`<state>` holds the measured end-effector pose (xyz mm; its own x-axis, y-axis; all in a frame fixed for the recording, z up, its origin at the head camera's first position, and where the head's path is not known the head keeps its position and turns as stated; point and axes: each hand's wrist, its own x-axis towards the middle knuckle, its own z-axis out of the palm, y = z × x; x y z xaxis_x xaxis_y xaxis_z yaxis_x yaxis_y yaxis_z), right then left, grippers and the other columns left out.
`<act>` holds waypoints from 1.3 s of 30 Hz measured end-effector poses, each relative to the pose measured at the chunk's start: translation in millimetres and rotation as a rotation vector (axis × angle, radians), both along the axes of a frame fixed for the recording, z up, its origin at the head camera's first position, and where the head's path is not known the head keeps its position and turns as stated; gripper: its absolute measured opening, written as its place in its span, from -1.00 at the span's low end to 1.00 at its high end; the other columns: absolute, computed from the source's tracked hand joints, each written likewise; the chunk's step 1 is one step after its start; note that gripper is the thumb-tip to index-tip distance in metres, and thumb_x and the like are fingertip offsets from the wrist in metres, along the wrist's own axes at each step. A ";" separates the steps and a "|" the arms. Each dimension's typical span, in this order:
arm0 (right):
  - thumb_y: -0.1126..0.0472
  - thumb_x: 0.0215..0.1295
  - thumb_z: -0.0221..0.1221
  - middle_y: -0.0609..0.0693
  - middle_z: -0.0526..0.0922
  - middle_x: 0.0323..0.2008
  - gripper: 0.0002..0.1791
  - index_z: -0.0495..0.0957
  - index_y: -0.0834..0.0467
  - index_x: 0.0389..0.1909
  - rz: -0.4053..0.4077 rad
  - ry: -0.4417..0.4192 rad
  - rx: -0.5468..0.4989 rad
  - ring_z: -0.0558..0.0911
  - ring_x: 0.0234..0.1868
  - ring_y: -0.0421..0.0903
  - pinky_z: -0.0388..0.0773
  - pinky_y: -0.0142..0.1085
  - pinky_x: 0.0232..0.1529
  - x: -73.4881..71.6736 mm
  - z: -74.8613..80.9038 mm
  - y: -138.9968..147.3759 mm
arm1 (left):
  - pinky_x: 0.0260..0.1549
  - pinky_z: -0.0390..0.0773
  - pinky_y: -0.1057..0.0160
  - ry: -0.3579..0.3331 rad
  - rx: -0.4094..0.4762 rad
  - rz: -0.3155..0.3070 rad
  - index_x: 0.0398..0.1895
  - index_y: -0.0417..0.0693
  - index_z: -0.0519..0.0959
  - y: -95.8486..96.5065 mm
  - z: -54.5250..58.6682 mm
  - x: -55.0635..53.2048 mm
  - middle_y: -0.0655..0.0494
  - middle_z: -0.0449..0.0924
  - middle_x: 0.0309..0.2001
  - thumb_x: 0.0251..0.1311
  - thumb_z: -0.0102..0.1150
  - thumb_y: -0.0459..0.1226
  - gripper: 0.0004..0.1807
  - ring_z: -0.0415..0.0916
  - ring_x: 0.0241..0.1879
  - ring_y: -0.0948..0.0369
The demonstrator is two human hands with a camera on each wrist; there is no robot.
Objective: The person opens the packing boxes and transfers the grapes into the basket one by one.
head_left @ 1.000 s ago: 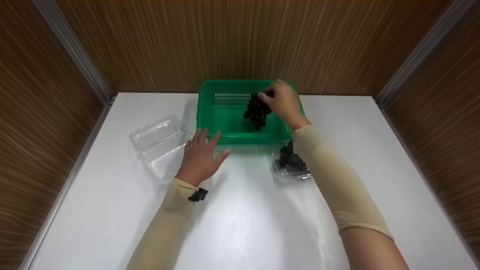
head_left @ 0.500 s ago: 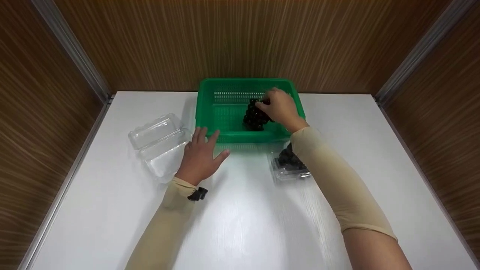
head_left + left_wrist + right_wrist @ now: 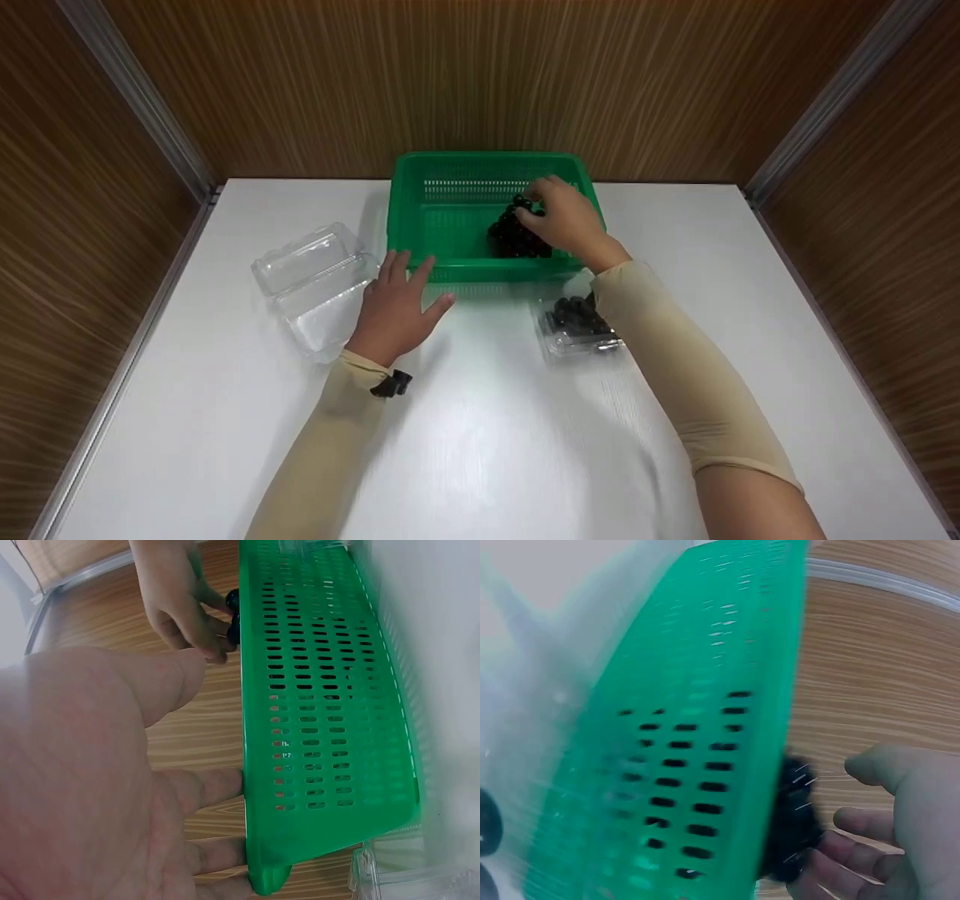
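A bunch of dark grapes (image 3: pixel 515 236) lies in the right part of the green plastic basket (image 3: pixel 450 271). Over it is my right hand (image 3: pixel 568 221). In the right wrist view, its thumb stands apart from the grapes (image 3: pixel 791 821), while the fingertips (image 3: pixel 829 862) are beside or touching them. With fingers spread, my left hand (image 3: pixel 394 311) reaches the basket's near left corner. The left wrist view shows its fingertips (image 3: pixel 225 784) against the basket rim (image 3: pixel 247 727). More dark grapes (image 3: pixel 577 316) sit in a clear plastic container (image 3: pixel 562 346), partly hidden by my right forearm.
A second clear container (image 3: pixel 315 289) lies opened on the white table (image 3: pixel 480 427), left of the basket. Wood-grain panels (image 3: pixel 480 82) stand behind the basket and on both sides.
My right hand has lowered the bunch of grapes into the basket and loosened its fingers from it. My left hand has stayed at the basket's corner.
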<state>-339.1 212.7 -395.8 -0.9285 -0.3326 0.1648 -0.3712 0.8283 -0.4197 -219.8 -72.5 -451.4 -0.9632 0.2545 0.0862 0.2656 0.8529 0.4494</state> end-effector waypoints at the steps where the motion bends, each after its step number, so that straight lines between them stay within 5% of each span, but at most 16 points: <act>1: -0.01 0.50 0.19 0.16 0.58 0.13 -0.53 0.56 0.23 0.23 0.000 0.013 -0.011 0.58 0.14 0.08 0.51 0.03 0.20 2.9 1.9 0.8 | 0.40 0.15 -0.39 0.001 0.000 0.000 0.62 -0.03 0.21 0.1 0.2 -0.2 -0.31 0.02 0.59 0.47 0.01 0.21 -0.17 -0.21 0.63 -0.21; 14: -0.04 0.49 0.20 0.14 0.52 0.26 -0.39 0.42 0.14 0.45 0.052 0.238 -0.016 0.57 0.22 0.07 0.58 0.04 0.13 50.1 12.3 8.7 | 0.40 0.12 -0.41 -0.015 0.017 0.004 0.62 -0.07 0.19 -9.7 1.9 4.4 -0.33 -0.01 0.60 0.48 0.01 0.19 -0.17 -0.22 0.62 -0.24; 20: -0.13 0.45 0.24 0.19 0.29 0.50 -0.18 0.22 0.10 0.59 0.067 0.306 0.052 0.28 0.51 0.16 0.27 0.13 0.45 77.6 4.6 12.1 | 0.42 0.10 -0.39 -0.012 -0.003 0.017 0.64 -0.04 0.17 -11.1 1.3 3.4 -0.33 -0.03 0.61 0.47 0.02 0.21 -0.15 -0.23 0.62 -0.23; 25: -0.18 0.42 0.25 0.20 0.20 0.55 -0.10 0.15 0.12 0.62 0.081 0.325 0.101 0.20 0.55 0.19 0.17 0.18 0.49 97.6 -1.6 13.8 | 0.42 0.09 -0.39 0.001 0.018 0.010 0.62 -0.07 0.19 -12.4 3.0 4.3 -0.37 -0.01 0.59 0.46 0.05 0.19 -0.16 -0.22 0.62 -0.25; 33: -0.23 0.32 0.32 0.26 0.21 0.53 0.00 0.15 0.16 0.61 0.050 0.290 0.137 0.23 0.51 0.27 0.18 0.24 0.45 128.2 -4.4 29.3 | 0.42 0.10 -0.39 0.012 0.018 -0.002 0.62 -0.08 0.20 -9.1 2.9 4.2 -0.36 0.01 0.58 0.46 0.07 0.18 -0.16 -0.19 0.62 -0.24; 39: -0.55 0.14 0.24 0.25 0.06 0.60 0.26 0.01 0.10 0.66 -0.026 0.129 0.244 0.06 0.59 0.28 -0.05 0.39 0.47 144.3 -7.0 52.0 | 0.46 0.02 -0.36 -0.007 0.003 0.001 0.65 -0.03 0.14 -6.4 5.8 3.4 -0.33 -0.06 0.61 0.44 0.07 0.20 -0.12 -0.26 0.63 -0.22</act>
